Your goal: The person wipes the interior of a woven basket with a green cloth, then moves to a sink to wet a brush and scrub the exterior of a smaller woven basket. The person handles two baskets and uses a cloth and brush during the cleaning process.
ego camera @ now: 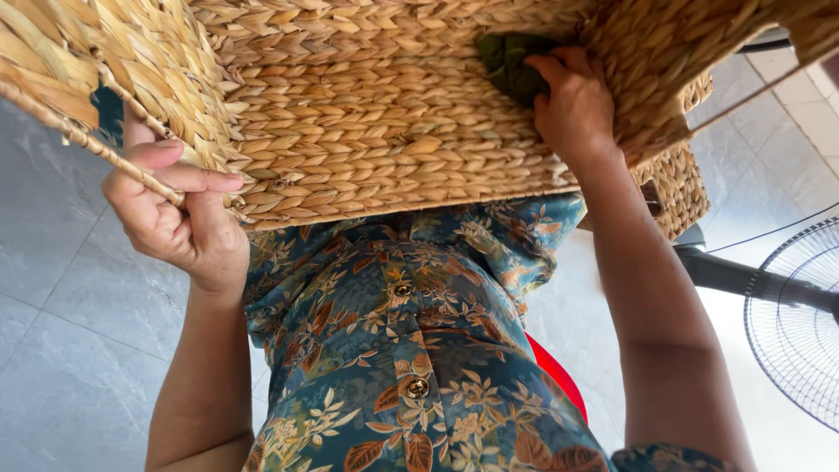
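Wiping step: my left hand (179, 214) grips the basket (376, 131) rim, right hand (572, 100) presses the cloth (507, 63); next needs steady strokes.

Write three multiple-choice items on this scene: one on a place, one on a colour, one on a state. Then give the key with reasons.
1. Where is the small crumpled cloth?
A. on the floor
B. pressed against the woven straw basket's inside
C. on the fan

2. What colour is that cloth?
A. dark green
B. white
C. red

3. How does the left hand stand?
A. flat and free
B. closed on the basket's rim
C. out of view

Key: 1 B, the right hand presses the small crumpled cloth against the woven straw basket. 2 A, it shows dark green. 3 B, the left hand wraps its fingers round the rim.
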